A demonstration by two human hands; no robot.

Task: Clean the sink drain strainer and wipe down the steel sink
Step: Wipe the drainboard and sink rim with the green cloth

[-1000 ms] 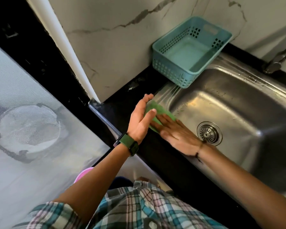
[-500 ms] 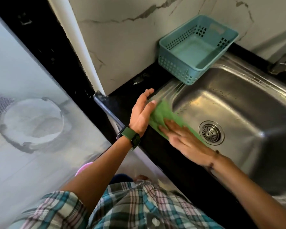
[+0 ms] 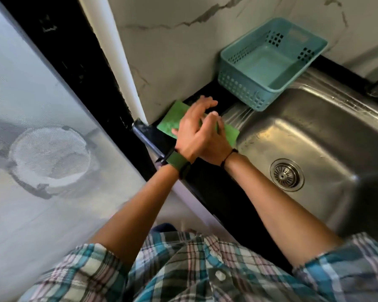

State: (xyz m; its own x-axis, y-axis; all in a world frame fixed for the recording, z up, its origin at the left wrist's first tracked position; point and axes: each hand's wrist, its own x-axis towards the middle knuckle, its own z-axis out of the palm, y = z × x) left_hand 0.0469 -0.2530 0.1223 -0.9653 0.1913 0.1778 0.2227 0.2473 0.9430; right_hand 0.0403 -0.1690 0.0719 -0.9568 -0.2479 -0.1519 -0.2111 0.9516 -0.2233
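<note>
Beside steel sink (image 3: pixel 314 136): teal basket (image 3: pixel 268 62), nothing visible inside.

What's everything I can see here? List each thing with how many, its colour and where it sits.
cloth: one, green, flat on the black counter at the sink's left corner
sink: one, steel, right side
drain strainer: one, steel, in the sink floor
basket: one, teal, against the marble wall, overhanging the sink rim
counter: one, black, along the sink's front and left
wall: white marble, behind
shirt: one, plaid, bottom
watch: one, green strap, left wrist
left hand: above the cloth, fingers loosely spread
right hand: crossed beneath the left, on the cloth
</note>
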